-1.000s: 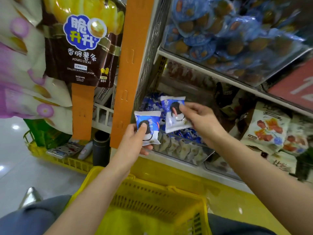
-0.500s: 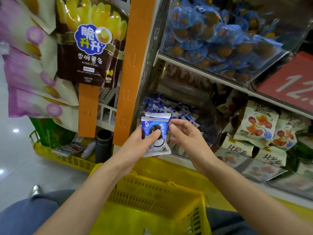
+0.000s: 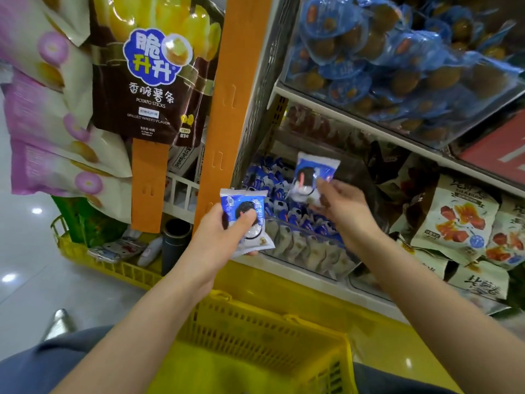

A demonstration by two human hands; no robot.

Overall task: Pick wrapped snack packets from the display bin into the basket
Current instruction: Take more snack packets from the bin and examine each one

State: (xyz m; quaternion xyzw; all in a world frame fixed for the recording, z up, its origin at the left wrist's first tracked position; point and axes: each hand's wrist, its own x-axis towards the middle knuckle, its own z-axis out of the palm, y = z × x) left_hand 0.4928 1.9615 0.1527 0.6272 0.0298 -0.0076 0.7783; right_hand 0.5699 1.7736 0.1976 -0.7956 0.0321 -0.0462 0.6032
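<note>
My left hand [image 3: 224,237] grips a blue-and-white snack packet [image 3: 250,223] with a dark cookie picture, thumb across its front, just in front of the display bin [image 3: 306,251]. My right hand [image 3: 343,206] pinches a second packet of the same kind [image 3: 312,174] by its lower edge and holds it above the bin. Several more blue-and-white packets [image 3: 272,180] lie heaped inside the clear-fronted bin. The yellow plastic basket [image 3: 255,331] sits below both hands, resting on my lap.
An orange shelf post [image 3: 227,109] stands left of the bin, with hanging potato stick bags [image 3: 153,75] beside it. A clear bin of blue-wrapped snacks [image 3: 397,66] sits on the shelf above. Cream snack bags [image 3: 454,223] lie to the right. A yellow crate [image 3: 113,265] stands on the floor.
My right hand placed its first packet with the one in my left hand, then reached back to the bin and lifted out another. The left hand stayed in place.
</note>
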